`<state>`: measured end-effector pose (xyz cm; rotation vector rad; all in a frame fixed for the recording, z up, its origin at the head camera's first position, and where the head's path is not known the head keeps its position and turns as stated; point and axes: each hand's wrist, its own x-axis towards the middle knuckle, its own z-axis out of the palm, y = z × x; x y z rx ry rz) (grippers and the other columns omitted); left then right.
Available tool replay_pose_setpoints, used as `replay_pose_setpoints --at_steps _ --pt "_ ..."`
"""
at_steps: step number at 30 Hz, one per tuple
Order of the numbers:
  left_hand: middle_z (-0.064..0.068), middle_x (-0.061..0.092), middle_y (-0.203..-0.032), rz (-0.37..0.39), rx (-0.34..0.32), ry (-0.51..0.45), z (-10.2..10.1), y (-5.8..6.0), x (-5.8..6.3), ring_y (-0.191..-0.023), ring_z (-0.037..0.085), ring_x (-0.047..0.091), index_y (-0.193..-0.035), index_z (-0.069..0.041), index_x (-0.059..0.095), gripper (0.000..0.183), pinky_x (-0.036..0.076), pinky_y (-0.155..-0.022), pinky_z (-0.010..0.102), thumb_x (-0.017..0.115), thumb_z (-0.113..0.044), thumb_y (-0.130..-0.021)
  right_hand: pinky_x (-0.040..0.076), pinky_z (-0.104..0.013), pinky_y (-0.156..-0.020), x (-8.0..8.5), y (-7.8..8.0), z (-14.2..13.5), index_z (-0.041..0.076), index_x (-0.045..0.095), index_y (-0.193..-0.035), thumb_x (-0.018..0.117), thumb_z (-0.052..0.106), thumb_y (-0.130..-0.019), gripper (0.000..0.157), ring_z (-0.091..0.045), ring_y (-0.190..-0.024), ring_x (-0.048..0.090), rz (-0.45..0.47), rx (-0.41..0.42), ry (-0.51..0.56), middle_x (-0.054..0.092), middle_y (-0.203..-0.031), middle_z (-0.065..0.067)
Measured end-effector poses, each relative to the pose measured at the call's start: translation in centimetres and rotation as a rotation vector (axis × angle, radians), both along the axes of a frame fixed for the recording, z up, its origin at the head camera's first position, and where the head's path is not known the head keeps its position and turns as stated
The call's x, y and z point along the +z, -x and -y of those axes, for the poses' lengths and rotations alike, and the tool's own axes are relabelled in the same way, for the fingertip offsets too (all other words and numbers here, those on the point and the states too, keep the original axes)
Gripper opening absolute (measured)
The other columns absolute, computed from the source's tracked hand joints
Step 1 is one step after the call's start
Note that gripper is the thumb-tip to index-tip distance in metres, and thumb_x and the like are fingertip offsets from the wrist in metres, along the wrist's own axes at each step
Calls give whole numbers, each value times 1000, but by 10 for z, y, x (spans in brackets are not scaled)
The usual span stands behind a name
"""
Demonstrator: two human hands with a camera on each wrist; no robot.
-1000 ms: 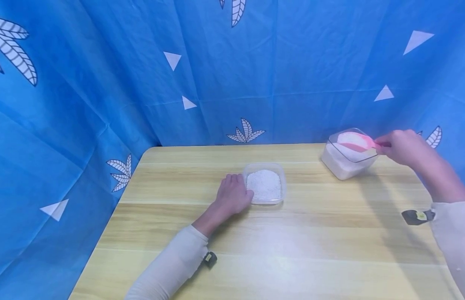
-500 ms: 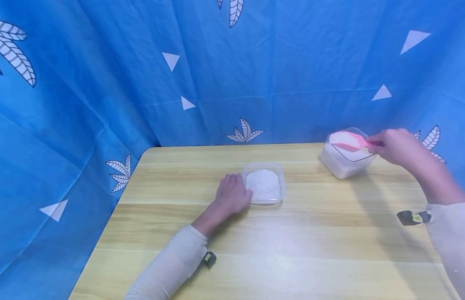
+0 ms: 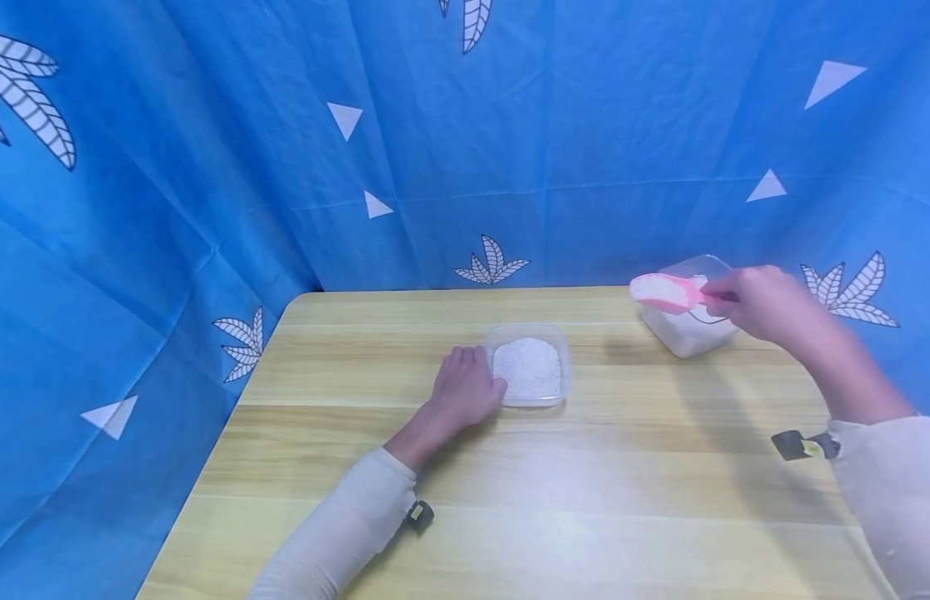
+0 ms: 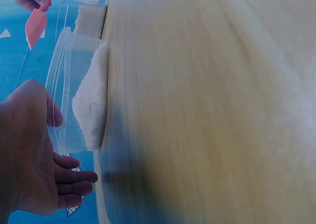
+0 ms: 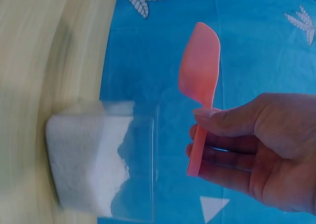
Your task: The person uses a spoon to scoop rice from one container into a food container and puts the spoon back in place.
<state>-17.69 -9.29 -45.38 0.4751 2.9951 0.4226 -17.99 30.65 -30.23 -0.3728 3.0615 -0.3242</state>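
My right hand (image 3: 757, 304) grips the handle of a pink scoop (image 3: 663, 293), heaped with white grains in the head view. It is raised over the left edge of a tall clear container (image 3: 686, 333), partly filled with the same white stuff. In the right wrist view the scoop (image 5: 200, 61) shows its pink outside, with thumb and fingers (image 5: 232, 120) round its handle. On the table's middle, my left hand (image 3: 465, 387) holds the near left corner of a low clear plastic box (image 3: 567, 367) between thumb and fingers. A mound of white grains (image 4: 91, 95) lies inside it.
A light wooden table (image 3: 622, 500) carries both containers. Behind it and along its left side hangs a blue curtain (image 3: 435, 150) printed with leaves and triangles. The tall container stands by the table's back edge, near the curtain.
My right hand has moved left, carrying the loaded scoop from above the tall container's opening to past its left rim. My left hand and the low box have stayed in place.
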Motion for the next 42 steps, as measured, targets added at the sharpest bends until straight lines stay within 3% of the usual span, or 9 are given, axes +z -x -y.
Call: replay_pose_setpoints --at_steps 9,15,30,42 --pt "7 49 -99 2 -3 -6 0 0 -1 -92 23 42 -111 -4 49 43 38 -87 36 44 -40 -88 52 -44 -68 -8 -3 22 -2 72 -109 72 5 -82 28 -28 -76 63 -32 66 -4 73 -96 -22" --pt "7 49 -98 -1 -10 0 0 1 -2 -91 23 41 -111 -3 49 45 38 -87 35 43 -41 -88 53 -51 -79 -16 -4 37 -2 74 -105 73 4 -82 25 -33 -81 67 -61 119 3 74 -93 -21" --pt "8 50 -101 8 2 -9 0 0 3 -92 23 42 -115 -1 49 48 38 -88 36 45 -40 -87 55 -45 -74 -28 -8 64 6 77 -96 72 2 -82 16 -21 -73 65 -102 207 56 73 -81 -7" --pt "9 51 -101 1 -2 -21 1 0 1 -92 23 42 -113 -2 50 45 39 -88 36 45 -39 -87 56 -41 -72 -36 -14 81 7 77 -97 75 0 -79 19 -21 -75 62 -62 220 30 68 -80 -6"
